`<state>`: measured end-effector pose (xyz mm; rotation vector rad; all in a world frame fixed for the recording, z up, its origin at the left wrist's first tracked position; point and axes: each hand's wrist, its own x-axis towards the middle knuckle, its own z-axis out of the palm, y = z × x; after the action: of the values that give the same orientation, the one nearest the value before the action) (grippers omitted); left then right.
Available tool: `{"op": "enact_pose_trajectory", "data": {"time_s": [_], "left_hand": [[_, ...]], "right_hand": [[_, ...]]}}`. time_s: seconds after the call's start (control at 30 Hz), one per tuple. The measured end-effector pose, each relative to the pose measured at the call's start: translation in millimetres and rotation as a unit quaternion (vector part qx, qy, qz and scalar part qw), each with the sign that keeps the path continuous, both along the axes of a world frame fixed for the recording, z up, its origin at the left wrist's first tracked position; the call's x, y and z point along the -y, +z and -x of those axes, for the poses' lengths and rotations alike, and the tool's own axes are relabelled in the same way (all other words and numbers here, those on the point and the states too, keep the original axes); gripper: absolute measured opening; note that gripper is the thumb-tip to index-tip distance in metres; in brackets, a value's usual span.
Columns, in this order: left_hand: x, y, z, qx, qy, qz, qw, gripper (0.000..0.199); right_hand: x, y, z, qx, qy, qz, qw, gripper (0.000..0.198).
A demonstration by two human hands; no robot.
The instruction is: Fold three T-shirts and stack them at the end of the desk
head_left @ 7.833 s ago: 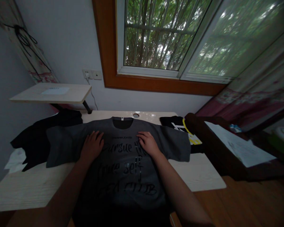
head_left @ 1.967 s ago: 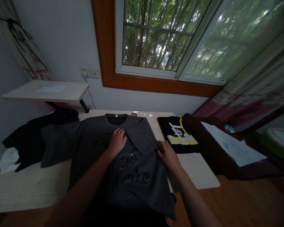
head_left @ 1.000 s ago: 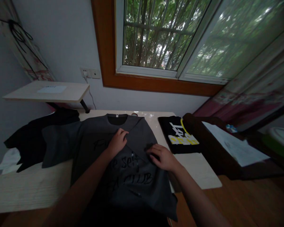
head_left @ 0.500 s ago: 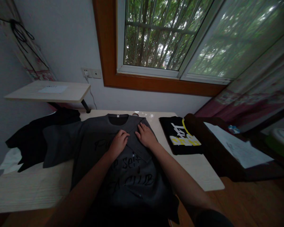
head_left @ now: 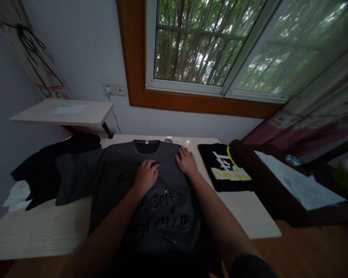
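A dark grey T-shirt [head_left: 113, 193] with black lettering lies spread front up on the table, its collar toward the wall. Its left-hand sleeve [head_left: 75, 175] stretches out sideways, while the right-hand side is folded inward over the chest. My left hand [head_left: 146, 177] rests on the chest, fingers slightly bent and apart, fingertips at the edge of the folded-in part. At the right shoulder edge, my right hand [head_left: 187, 161] lies flat with its fingers outstretched on the cloth. The bottom of the shirt is dark and hard to make out near my body.
A folded black garment with white and yellow print [head_left: 224, 166] lies at the table's right. Black cloth [head_left: 43, 166] lies at the left, below a small raised shelf [head_left: 60, 112]. A sheet of paper [head_left: 295, 179] rests on a brown surface [head_left: 255, 173]. The window [head_left: 203, 46] is behind.
My right hand has slid outward to the right shoulder edge of the T-shirt. My left hand stays near the same spot, its fingers spread a little more. The view has shifted slightly.
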<state>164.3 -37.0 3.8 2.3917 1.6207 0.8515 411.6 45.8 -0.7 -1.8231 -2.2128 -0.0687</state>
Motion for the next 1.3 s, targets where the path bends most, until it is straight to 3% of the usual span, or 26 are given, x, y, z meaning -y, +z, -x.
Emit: {"op": "enact_pose_trajectory", "data": {"time_s": [0.13, 0.3, 0.47, 0.6, 0.83, 1.3], "left_hand": [[6.1, 0.1, 4.9, -0.031, -0.012, 0.009, 0.999, 0.039], [10.9, -0.6, 5.5, -0.04, -0.015, 0.01, 0.999, 0.043], [10.6, -1.8, 4.0, -0.038, -0.016, 0.014, 0.999, 0.044], [10.7, -3.2, 4.0, -0.037, -0.017, 0.018, 0.999, 0.045], [18.3, -2.6, 4.5, -0.065, -0.019, 0.012, 0.998, 0.048], [31.5, -6.9, 11.1, -0.051, -0.021, 0.02, 0.998, 0.051]], "right_hand": [[10.4, 4.1, -0.5, -0.006, 0.003, -0.031, 0.999, 0.05], [42.4, 6.4, -1.0, -0.005, 0.063, -0.059, 0.996, 0.046], [86.7, 9.5, -1.8, 0.002, 0.162, -0.021, 0.986, 0.05], [108.7, 15.1, -5.4, 0.022, 0.188, 0.003, 0.982, 0.057], [113.4, 15.6, -9.2, 0.04, 0.192, 0.012, 0.981, 0.064], [103.2, 12.3, -9.6, 0.044, 0.2, 0.03, 0.978, 0.057]]}}
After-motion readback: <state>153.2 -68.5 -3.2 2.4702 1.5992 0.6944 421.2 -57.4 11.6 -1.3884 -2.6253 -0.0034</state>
